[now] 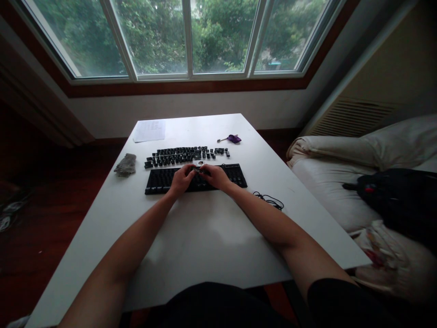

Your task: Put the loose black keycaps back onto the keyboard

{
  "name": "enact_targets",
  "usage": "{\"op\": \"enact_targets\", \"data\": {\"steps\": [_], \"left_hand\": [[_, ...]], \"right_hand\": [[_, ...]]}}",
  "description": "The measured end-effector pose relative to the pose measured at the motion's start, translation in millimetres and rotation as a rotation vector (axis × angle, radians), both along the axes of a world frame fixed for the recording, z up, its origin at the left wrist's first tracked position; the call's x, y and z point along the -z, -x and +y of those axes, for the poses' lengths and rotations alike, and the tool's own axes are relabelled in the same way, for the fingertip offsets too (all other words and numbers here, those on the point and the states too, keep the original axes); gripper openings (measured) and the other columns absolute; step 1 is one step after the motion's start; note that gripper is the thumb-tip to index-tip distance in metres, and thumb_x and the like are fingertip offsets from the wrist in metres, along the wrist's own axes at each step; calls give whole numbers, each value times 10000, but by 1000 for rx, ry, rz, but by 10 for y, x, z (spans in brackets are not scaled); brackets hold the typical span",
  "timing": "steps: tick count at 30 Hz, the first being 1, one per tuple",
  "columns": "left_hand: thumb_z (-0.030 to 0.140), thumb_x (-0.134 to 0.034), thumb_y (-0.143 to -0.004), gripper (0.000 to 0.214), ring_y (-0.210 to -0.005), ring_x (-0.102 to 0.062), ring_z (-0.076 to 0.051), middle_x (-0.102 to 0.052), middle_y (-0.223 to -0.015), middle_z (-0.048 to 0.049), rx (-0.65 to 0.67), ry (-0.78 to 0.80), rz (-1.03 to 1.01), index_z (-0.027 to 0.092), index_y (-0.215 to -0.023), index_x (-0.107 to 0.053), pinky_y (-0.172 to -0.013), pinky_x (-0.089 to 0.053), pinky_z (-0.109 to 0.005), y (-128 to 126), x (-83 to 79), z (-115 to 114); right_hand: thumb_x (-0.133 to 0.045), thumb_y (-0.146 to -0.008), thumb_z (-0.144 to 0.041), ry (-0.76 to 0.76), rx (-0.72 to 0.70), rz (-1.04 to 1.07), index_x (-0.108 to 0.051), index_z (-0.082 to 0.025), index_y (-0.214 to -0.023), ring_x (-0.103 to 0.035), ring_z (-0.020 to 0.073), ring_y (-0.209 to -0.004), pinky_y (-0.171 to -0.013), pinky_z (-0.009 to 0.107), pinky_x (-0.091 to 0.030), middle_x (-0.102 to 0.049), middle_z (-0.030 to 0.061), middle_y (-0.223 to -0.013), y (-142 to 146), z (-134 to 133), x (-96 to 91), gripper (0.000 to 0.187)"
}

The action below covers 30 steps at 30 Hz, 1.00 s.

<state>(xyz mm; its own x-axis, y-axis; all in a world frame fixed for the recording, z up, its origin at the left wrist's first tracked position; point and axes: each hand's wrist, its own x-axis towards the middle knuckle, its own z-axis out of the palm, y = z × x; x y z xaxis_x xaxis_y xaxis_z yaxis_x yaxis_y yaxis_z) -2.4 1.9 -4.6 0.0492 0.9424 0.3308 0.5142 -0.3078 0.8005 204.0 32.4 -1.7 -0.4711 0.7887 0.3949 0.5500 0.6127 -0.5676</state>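
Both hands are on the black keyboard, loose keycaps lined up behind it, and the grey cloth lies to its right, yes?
Not quite: the head view shows the grey cloth to the left of the black keyboard. The left hand and right hand are on it, and the loose keycaps sit in rows behind it.

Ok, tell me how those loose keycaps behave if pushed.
The keycaps are small separate pieces, so they'd probably feel light and scatter rather than move together. On the smooth table they'd likely slide easily; being blocky, they seem likelier to tumble than roll.
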Motion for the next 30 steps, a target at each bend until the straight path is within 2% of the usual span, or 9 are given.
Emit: {"op": "enact_targets", "data": {"steps": [7,16,23,30], "left_hand": [[340,-625,-890,329,-763,-655,-161,-725,-907,-26,13,-7,-109,203,-1180,-695,-733,-502,-266,7,61,48],[398,-659,-878,344,-843,-717,-201,-759,-957,-71,81,49,-298,168,-1132,-700,-786,-541,-303,-11,77,51],[412,-656,-884,351,-865,-726,-205,-762,-946,-64,78,35,-291,175,-1139,-700,-783,-543,-299,-16,88,44],[403,-661,-882,344,-861,-722,-197,-762,-972,-64,80,15,-266,184,-1143,-705,-791,-545,-300,-20,80,26]], "right_hand": [[-670,-875,-394,-20,44,30,-670,-240,-1144,-613,163,-731,-686,247,-410,-703,18,-867,4,-3,26,310],[-656,-877,-450,-2,37,142,-674,-225,-1099,-564,150,-672,-650,250,-383,-639,-2,-778,-10,42,62,317],[-635,-880,-524,67,28,257,-633,-221,-1166,-472,130,-619,-625,243,-352,-506,-47,-684,-34,11,-21,417],[-663,-852,-490,93,3,279,-641,-220,-1110,-410,123,-596,-607,243,-324,-433,-65,-637,-44,28,-22,373]]}}
